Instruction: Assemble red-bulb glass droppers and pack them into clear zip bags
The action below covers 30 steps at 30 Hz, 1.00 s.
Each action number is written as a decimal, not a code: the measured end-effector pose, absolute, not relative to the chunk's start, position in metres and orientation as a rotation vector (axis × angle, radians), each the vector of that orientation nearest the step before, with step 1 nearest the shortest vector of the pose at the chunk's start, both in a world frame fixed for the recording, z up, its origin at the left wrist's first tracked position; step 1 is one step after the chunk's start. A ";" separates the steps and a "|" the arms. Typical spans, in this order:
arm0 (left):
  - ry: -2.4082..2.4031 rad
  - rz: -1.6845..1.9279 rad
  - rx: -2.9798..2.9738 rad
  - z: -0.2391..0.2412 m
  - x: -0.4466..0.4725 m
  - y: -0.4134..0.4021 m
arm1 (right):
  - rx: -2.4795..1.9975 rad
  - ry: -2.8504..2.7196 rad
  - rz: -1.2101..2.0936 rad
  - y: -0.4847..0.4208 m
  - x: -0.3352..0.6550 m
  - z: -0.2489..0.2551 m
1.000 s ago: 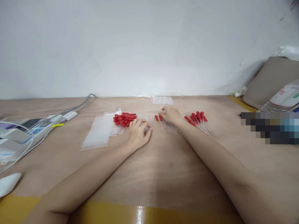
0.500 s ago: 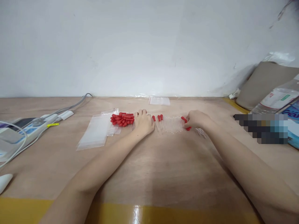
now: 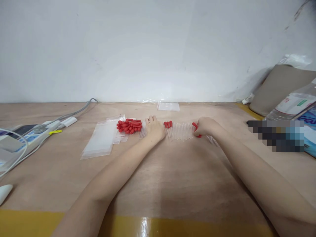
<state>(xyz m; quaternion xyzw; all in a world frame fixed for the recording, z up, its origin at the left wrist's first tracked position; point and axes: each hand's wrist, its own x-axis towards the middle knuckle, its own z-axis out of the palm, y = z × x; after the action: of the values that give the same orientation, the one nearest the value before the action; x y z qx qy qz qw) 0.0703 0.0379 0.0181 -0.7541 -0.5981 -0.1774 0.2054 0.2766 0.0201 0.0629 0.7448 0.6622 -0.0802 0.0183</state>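
Clear glass dropper tubes [image 3: 182, 131] lie side by side in a row between my two hands. At the row's left end, three of them carry red rubber bulbs [image 3: 168, 124], lying close together. My left hand [image 3: 156, 129] is palm down on the table, fingers apart, its thumb side against the leftmost capped dropper. Red rubber bulbs [image 3: 198, 135] poke out from under the curled fingers of my right hand [image 3: 205, 126], at the row's right end; how many it holds is hidden. Left of my left hand is a pile of loose red bulbs [image 3: 128, 126].
Clear plastic bags [image 3: 98, 140] lie left of the pile, and another small bag [image 3: 168, 106] is near the wall. A power strip [image 3: 32, 140] with cables occupies the left side. A plastic bottle [image 3: 292, 105] and a grey-brown container [image 3: 278, 89] stand at right.
My left hand has shifted slightly right, and the leftmost capped dropper has moved right against the other two. My right hand has barely moved and still holds red bulbs.
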 end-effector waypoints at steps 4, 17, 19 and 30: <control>-1.696 -0.528 -2.091 0.023 0.066 0.040 | 2.378 2.165 -0.384 0.021 0.283 0.068; -1.188 -0.573 -2.618 0.030 -0.004 -0.042 | 2.136 3.178 -0.456 -0.005 0.246 0.035; -1.172 -0.609 -2.669 0.026 -0.006 -0.044 | 1.895 3.323 -0.267 -0.020 0.235 0.027; -1.319 -0.933 -2.789 0.009 0.024 -0.032 | 1.584 3.519 -0.100 -0.039 0.228 0.007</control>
<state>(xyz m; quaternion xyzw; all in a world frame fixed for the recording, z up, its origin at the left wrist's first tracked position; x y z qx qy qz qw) 0.0237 -0.0324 0.0092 -0.8645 -0.4089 -0.2893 -0.0410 0.2278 -0.0387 0.0071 0.3841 0.8533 -0.0243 -0.3518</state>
